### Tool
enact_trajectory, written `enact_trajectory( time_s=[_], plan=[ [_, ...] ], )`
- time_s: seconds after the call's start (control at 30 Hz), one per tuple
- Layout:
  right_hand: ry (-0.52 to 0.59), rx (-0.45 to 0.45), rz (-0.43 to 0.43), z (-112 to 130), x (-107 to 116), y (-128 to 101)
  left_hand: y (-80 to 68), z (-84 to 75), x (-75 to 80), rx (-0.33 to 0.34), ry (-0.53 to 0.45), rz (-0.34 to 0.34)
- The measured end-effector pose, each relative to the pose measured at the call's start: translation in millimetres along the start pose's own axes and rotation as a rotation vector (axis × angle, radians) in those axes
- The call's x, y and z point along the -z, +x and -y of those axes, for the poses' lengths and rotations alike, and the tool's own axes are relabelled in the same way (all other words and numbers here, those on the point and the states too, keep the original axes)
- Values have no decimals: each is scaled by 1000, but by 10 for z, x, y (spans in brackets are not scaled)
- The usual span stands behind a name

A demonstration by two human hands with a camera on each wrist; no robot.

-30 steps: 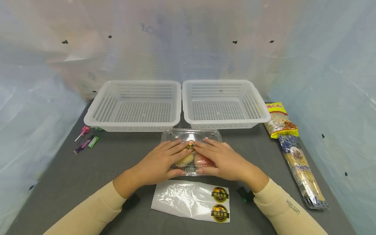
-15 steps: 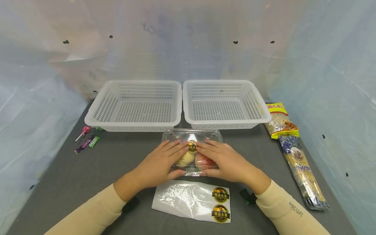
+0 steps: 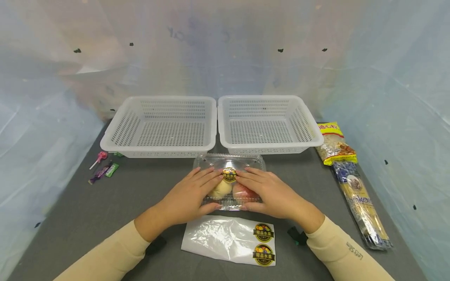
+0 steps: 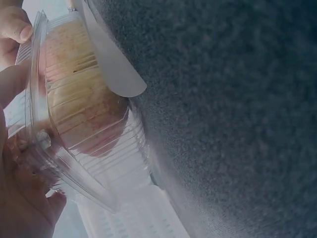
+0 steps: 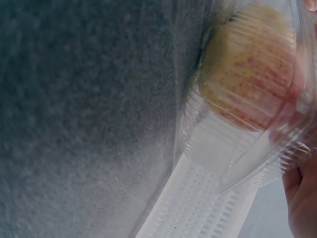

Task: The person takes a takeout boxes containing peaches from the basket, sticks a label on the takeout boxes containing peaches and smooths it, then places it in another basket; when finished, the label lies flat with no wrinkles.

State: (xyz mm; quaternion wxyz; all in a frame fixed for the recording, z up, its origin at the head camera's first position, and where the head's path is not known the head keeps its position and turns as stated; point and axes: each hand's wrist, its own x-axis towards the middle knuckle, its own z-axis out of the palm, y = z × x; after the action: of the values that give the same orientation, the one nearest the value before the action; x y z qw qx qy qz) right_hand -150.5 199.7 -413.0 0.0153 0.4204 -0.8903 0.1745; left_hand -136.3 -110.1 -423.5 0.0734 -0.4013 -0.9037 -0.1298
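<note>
In the head view a clear plastic clamshell box (image 3: 211, 157) sits closed at the middle of the table. Inside it are a pale yellow fruit (image 3: 221, 189) and a reddish one (image 3: 241, 192). Both wrist views show yellow, red-speckled apples (image 4: 81, 104) through the ribbed wall. My left hand (image 3: 190, 198) rests on the lid's left side, fingers extended, thumb at the front edge. On the right side my right hand (image 3: 272, 194) lies the same way. A round fruit label (image 3: 229, 175) on the lid shows between the fingertips.
A white sheet (image 3: 218, 238) with two labels lies in front of the box. Behind stand two white baskets (image 3: 158, 149) (image 3: 270, 146). Candies (image 3: 102, 170) and a lollipop (image 3: 102, 155) lie left; a yellow pasta bag (image 3: 335, 144) and noodle pack (image 3: 360, 203) lie right.
The fingertips of both hands have drawn slightly apart on the lid, uncovering more of the label. My right thumb has shifted a little to the right. The box stays in place.
</note>
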Motion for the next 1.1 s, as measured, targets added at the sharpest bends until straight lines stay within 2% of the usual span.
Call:
enact_trajectory(
  time_s=[0.23,0.47,0.63,0.73,0.8,0.97,1.1],
  plan=[
    [23,-15,-15,20,-29,-28,-10,15,17,-6,-31,-12],
    [101,-29,-66,-8,-106,-31,-26,69,-7,13,-129,-41],
    [198,-13,-120,-61,-159,-65,-35,128,-10,8,-216,-32],
    [315,8,-211,-110,-166,-102,-29,184,-1,24,-350,-55],
    [411,21,-297,-147,-173,-127,-23,228,11,37,-461,-106],
    [724,-11,-502,-247,-221,-178,-55,332,30,111,-757,-291],
    [948,-142,-646,-320,-299,-201,-116,428,40,184,-1071,-470]
  ],
)
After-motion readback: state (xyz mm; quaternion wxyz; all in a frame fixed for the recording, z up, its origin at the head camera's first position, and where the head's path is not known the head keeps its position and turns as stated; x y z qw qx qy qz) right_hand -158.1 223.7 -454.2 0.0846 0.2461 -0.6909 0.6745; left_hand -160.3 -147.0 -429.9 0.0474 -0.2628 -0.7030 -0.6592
